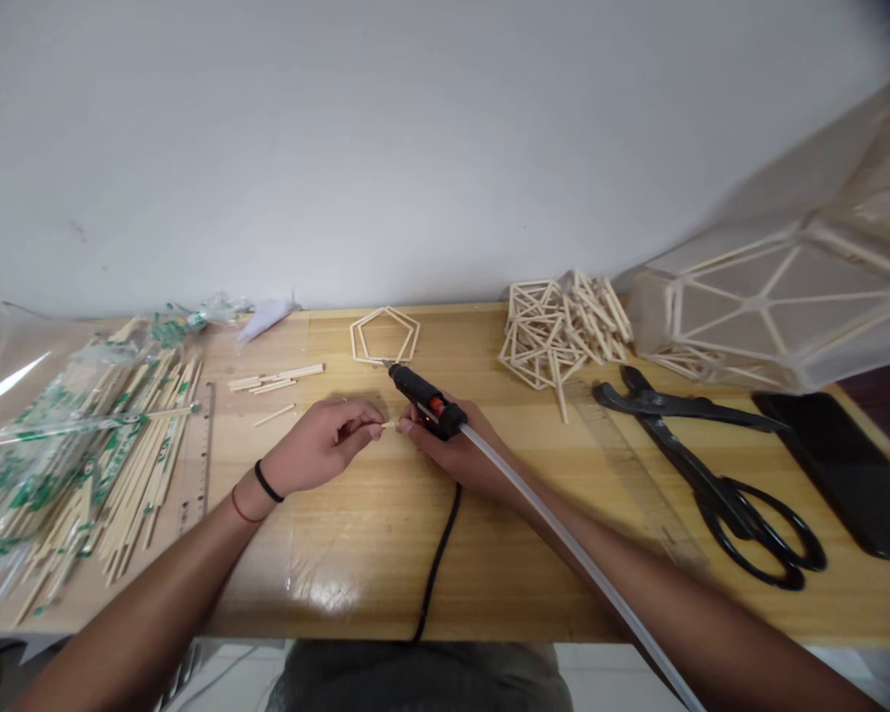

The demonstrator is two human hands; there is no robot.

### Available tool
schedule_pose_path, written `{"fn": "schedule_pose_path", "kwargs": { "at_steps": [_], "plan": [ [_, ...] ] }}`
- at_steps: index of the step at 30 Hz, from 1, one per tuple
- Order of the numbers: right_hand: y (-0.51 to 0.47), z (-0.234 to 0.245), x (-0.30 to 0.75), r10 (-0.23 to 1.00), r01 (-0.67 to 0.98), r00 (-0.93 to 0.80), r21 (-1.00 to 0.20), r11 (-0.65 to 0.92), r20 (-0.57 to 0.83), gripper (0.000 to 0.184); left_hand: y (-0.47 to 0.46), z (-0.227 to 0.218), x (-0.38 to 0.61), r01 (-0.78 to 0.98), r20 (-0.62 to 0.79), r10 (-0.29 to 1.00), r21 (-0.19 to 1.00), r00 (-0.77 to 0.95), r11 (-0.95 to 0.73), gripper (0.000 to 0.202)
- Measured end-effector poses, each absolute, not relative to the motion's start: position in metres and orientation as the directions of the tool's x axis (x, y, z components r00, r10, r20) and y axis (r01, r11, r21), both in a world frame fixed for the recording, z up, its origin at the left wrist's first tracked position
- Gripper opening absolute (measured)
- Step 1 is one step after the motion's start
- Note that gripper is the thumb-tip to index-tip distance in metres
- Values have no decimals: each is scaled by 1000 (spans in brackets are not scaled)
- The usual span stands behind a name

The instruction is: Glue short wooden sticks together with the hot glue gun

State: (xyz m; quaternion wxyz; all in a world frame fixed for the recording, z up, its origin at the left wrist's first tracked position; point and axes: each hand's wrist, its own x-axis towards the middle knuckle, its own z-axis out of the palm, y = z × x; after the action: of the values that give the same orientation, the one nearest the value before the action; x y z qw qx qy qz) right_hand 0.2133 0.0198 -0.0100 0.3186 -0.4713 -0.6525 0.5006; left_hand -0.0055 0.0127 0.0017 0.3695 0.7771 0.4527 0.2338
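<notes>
The left hand [315, 445] is in the middle of the frame, a little to the left, and its thumb and finger are pinching one end of a small stick [390, 425]. The right hand [460, 450], just beside it, is closed around the glue gun [413, 390], and its fingertips are also at the other end of this small stick. So the small stick is between the two hands, in the centre of the frame, above the wooden table [356, 494]. The nozzle of the glue gun points to the upper left, near the lower side of a five-sided frame [402, 316]; I cannot tell if they are touching. From the back of the glue gun a long glue stick [564, 544] goes to the lower right, over the right arm, and a black cable [439, 569] hangs down to the table edge.

Some short cut sticks [286, 374] lie to the left of the five-sided frame. At the left of the frame there are many long sticks [144, 455], partly in plastic bags, beside a clear ruler [208, 435]. At the right stand joined stick shapes [545, 331], with black scissors [701, 475] and a dark phone [838, 470] nearer to the corner
</notes>
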Motion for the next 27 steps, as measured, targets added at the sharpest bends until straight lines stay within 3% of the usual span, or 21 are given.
{"fn": "schedule_pose_path", "kwargs": {
  "at_steps": [27],
  "plan": [
    [20, -12, 214, 928, 294, -369, -954, 64, -51, 18, 13, 2, -5, 541, 34, 873, 773, 487, -332, 19]
  ]
}}
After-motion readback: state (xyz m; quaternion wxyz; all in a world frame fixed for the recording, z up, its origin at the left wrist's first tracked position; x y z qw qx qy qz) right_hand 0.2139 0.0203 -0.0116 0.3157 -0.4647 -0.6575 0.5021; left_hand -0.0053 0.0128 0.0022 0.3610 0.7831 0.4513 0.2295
